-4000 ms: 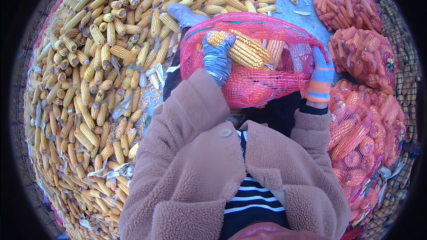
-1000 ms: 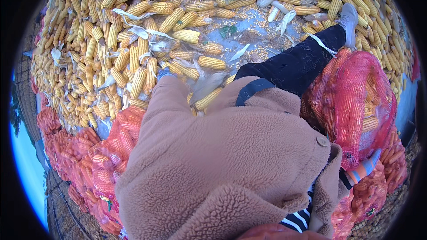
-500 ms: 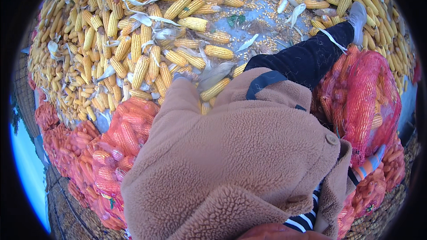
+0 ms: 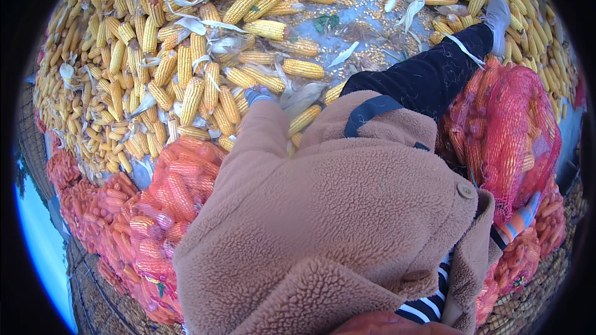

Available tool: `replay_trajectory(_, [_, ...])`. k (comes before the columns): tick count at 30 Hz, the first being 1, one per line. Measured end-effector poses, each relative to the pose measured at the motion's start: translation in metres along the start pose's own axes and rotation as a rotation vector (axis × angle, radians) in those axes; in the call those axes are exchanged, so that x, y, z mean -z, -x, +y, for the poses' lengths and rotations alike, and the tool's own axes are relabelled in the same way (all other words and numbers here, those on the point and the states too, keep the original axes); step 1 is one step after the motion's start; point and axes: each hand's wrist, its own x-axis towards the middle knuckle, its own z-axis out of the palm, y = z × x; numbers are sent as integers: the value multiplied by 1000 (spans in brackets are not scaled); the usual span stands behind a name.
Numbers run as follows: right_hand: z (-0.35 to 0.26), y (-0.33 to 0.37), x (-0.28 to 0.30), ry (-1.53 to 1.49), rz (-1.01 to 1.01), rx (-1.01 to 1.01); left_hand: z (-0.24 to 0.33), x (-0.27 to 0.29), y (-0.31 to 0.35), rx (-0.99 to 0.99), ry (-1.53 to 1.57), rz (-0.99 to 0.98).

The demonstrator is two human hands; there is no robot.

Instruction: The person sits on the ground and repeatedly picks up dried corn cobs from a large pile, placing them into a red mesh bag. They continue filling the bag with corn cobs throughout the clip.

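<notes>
My left hand, in a grey-blue glove, reaches past the brown fleece sleeve into a heap of yellow corn cobs. Its fingers are mostly hidden by the sleeve and lie against cobs and dry husk; whether they grip one does not show. On the right, my right hand wears a glove with orange and blue stripes. Its fingers are stretched out along the lower end of a red mesh bag, which holds corn cobs and lies beside my leg.
Filled red mesh bags line the left side, and more cobs in mesh lie below my right hand. Loose kernels and husk strips are scattered on the grey ground. My leg in dark trousers stretches across the far right.
My left hand has moved slightly up and to the right in the view, and more of its glove shows. The right hand stays by the mesh bag. The view has shifted a little.
</notes>
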Motion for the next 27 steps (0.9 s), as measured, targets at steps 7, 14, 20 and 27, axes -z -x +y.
replay_trajectory(7, [5, -4, 4, 166, -56, 121, 47, 55, -56, 166, -415, 188])
replay_trajectory(14, [-21, 8, -1, 76, 17, 7, 40, 33, -56, 120, -449, 65])
replay_trajectory(20, [-50, 19, -13, -50, 48, -65, 34, 37, -41, 97, -306, 43])
replay_trajectory(27, [-49, 27, -17, -388, 212, -255, 123, 7, 51, 117, 569, -244])
